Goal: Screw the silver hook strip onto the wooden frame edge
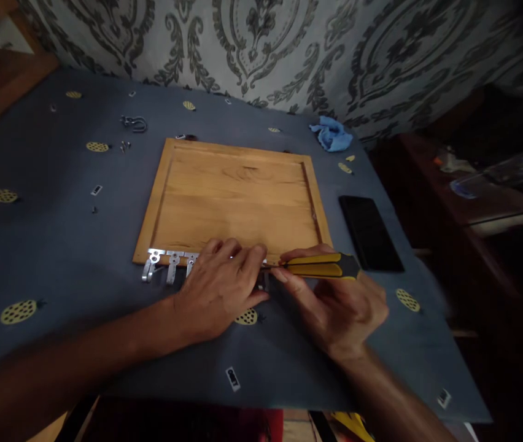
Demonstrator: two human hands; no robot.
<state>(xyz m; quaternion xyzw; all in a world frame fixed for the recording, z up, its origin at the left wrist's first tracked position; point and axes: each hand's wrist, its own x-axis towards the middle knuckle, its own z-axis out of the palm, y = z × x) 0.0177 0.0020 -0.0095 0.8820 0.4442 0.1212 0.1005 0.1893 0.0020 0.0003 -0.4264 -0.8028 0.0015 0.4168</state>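
Observation:
A framed wooden board (234, 196) lies flat on the blue-grey cloth. A row of silver metal hooks (167, 263) is fixed along its near edge. My left hand (220, 285) rests over that edge with fingers bent, pressing on a hook piece I cannot see. My right hand (335, 307) grips a screwdriver with a yellow and black handle (321, 266), held level with its tip pointing left toward my left fingers.
A black phone (369, 232) lies right of the board. A crumpled blue cloth (332, 134) sits at the far right corner. Small screws and metal bits (126, 145) and a metal ring (135, 123) lie at the far left. Dark wooden furniture (473, 202) stands right of the table.

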